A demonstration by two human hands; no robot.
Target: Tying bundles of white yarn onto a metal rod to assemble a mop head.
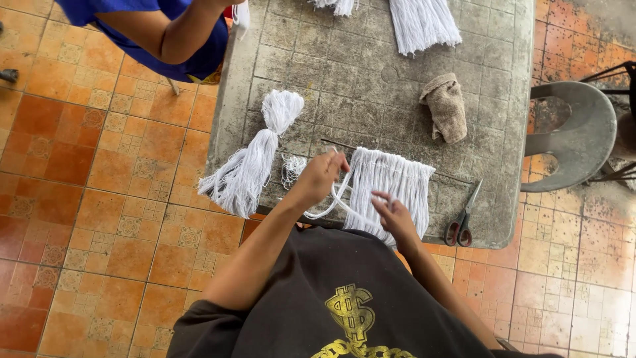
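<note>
Left hand (322, 174) pinching white cord (331, 204), right hand (392, 211) fingering cord fringe (387, 179), grip partly hidden

Hands (358, 192) on white cord fringe (387, 189)

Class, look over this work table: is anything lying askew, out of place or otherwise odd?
The tied white yarn bundle lies slanted with its loose end hanging over the table edge. The scissors sit close to the near edge. A crumpled brown rag lies mid-table. Nothing looks spilled or damaged.
</note>
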